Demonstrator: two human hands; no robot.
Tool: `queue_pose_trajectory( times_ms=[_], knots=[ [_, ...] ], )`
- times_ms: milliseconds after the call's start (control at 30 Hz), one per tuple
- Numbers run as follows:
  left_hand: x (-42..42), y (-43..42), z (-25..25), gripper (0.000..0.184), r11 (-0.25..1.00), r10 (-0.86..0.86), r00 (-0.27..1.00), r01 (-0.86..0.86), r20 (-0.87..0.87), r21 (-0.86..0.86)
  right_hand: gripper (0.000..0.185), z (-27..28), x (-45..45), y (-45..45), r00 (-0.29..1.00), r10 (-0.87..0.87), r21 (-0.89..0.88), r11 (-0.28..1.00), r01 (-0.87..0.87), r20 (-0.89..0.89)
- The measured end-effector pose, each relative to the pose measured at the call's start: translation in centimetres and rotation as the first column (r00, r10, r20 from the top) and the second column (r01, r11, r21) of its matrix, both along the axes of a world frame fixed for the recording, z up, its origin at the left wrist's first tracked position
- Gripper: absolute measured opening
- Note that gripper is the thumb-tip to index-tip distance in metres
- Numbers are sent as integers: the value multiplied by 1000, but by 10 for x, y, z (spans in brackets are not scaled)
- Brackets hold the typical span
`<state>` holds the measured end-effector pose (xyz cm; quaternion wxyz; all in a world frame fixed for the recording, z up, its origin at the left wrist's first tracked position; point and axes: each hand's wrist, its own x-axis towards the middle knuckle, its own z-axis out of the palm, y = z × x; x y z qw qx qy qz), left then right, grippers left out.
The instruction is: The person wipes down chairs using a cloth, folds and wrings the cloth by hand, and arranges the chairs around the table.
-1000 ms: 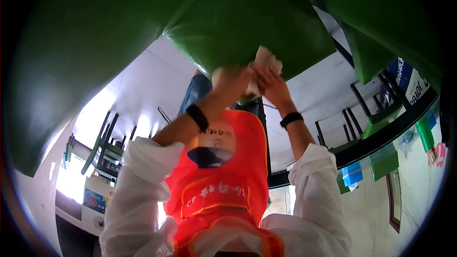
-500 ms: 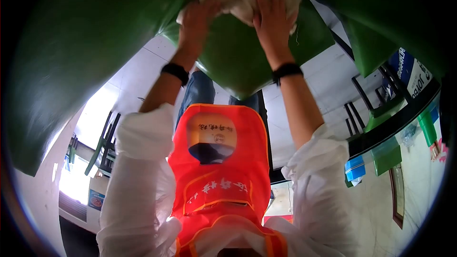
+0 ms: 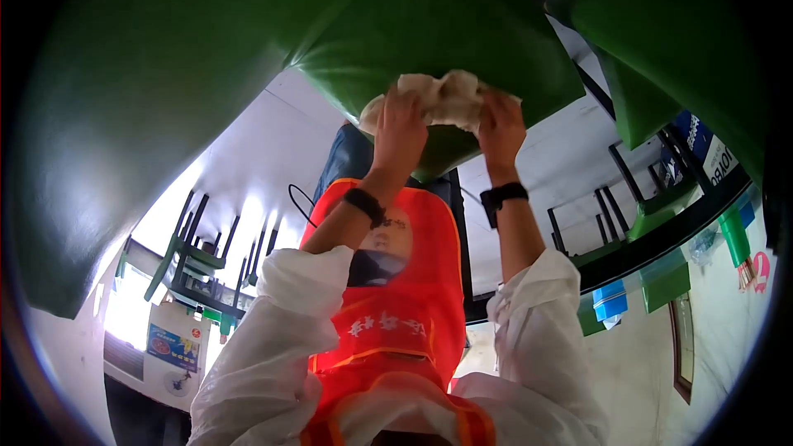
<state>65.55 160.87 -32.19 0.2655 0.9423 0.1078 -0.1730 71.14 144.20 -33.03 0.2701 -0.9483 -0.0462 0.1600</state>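
Note:
A crumpled, pale beige cloth lies against the green table cover, close to its near hanging corner. My left hand grips the cloth's left part, with fingers curled over it. At the other end, my right hand presses its bent fingers into the bunched fabric. Both hands sit just beyond my red apron, the cloth stretched between them. Some fingertips are hidden in its folds.
A second green-covered surface stands at the upper right. Black-legged green chairs are on the right, and more chairs on the left. A blue box and a dark blue box with white lettering show at right.
Both hands have drawn the cloth toward my body, from the far part of the green cover to near its corner. The view has shifted slightly.

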Motion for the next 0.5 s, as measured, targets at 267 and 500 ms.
queue_pose_trajectory(
  times_ms=[267,500],
  knots=[
    [71,99,-27,12,971,-54,998,62,-40,230,17,-31,138,108,950,24,276,954,-115,312],
    [-27,152,-42,14,921,381,904,-391,-192,-12,28,0,31,198,934,358,189,916,-354,14]
  ],
)
